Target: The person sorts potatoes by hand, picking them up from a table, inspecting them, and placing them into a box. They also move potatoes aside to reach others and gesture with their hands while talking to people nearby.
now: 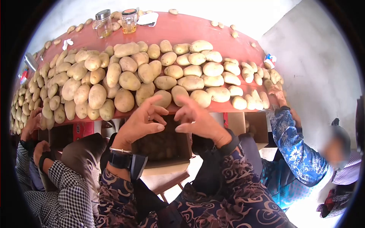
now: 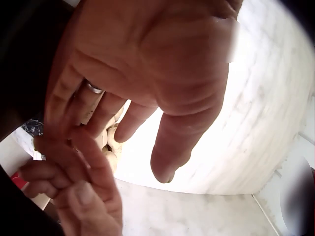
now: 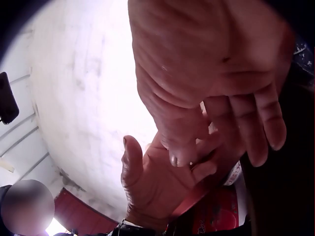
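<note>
In the head view my left hand (image 1: pixel 140 122) is held up at the table's near edge, its fingers loosely bent, with a ring on one finger. Facing it across a small gap is my right hand (image 1: pixel 201 123), fingers spread and slightly curved. Neither palm has anything in it in the left wrist view, where my left hand (image 2: pixel 147 69) fills the top, or in the right wrist view, where my right hand (image 3: pixel 206 64) does. Just beyond both sets of fingertips lie potatoes (image 1: pixel 124 100), spread in rows along the red table (image 1: pixel 178 30).
Below the table edge stands an open cardboard box (image 1: pixel 163 157) with potatoes inside. Two glass jars (image 1: pixel 103 24) stand at the back left. A person in a blue patterned sleeve (image 1: pixel 294 146) reaches in at the right; another in a checked sleeve (image 1: pixel 66 174) sits at the left.
</note>
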Demonstrator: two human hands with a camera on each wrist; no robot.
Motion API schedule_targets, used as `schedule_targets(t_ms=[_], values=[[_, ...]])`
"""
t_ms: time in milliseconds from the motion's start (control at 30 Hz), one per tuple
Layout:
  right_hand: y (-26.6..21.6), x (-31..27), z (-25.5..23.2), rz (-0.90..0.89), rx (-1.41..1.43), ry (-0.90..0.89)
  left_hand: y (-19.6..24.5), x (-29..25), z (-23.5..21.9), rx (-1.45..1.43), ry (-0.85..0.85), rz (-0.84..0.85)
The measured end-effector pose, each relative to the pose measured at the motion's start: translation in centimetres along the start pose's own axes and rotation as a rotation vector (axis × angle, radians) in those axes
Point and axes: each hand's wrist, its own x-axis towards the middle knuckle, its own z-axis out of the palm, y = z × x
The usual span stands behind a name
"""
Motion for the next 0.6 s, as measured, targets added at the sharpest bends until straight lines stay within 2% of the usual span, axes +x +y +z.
schedule_targets(t_ms=[67, 133, 333, 467, 533, 600], values=[[-0.4, -1.1, -1.7, -0.036, 0.061, -0.006, -0.5, 0.3, 0.6, 0.035, 0.020, 0.005], [-0.9, -2.6, -2.6, -0.038, 0.063, 0.014, -0.7, 0.0, 1.6, 0.204, 0.087, 0.010], [-1.2, -7.1, -2.9, -0.004, 0.080, -0.069, 0.0, -0.8, 7.8, 0.355, 0.021, 0.008], [-1.7, -9.2, -3.2, -0.043, 0.151, -0.069, -0.2, -1.0, 9.9, 0.326, 0.022, 0.046], [-1.4, -10.6, -3.8, -0.057, 0.272, -0.052, 0.1, -1.3, 10.5, 0.344, 0.016, 0.046], [-0.3, -11.6, -4.4, -0.080, 0.297, -0.038, 0.3, -1.4, 11.0, 0.404, 0.070, 0.073]])
